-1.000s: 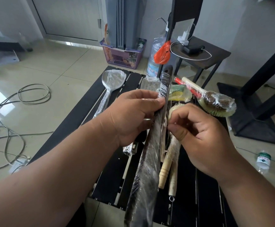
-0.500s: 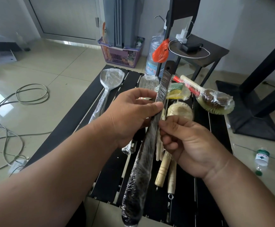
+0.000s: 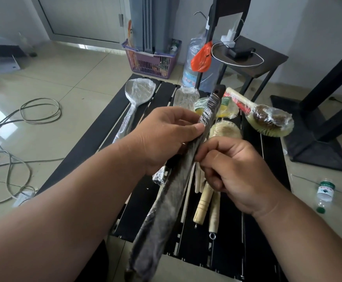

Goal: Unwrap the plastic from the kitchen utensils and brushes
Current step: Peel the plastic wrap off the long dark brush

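Risk first: the long dark brush I'm holding sits tilted over the middle of the tabletop, its near end hanging out past the near edge toward me. My left hand is curled round it about two thirds up, thumb on top. My right hand has its fingertips pinched at the brush's right side just below the left hand, probably on the film edge, though I can't see a lifted flap. If the film is thin and clingy it could tear into strips rather than peel off. A hard tug could twist the brush out of my left grip and drop it onto the wrapped items below. The heavy near end could also swing.

Look of the brush: long, dark, fuzzy bristle body. Glossy plastic is wound tight round the upper shaft, and the bare dark handle tip pokes out at the far end.

Other things still wrapped: a ladle at the far left corner, a round scrub brush at the far right edge, and a yellow-green sponge behind the handle. Wooden handles lie under my right hand.
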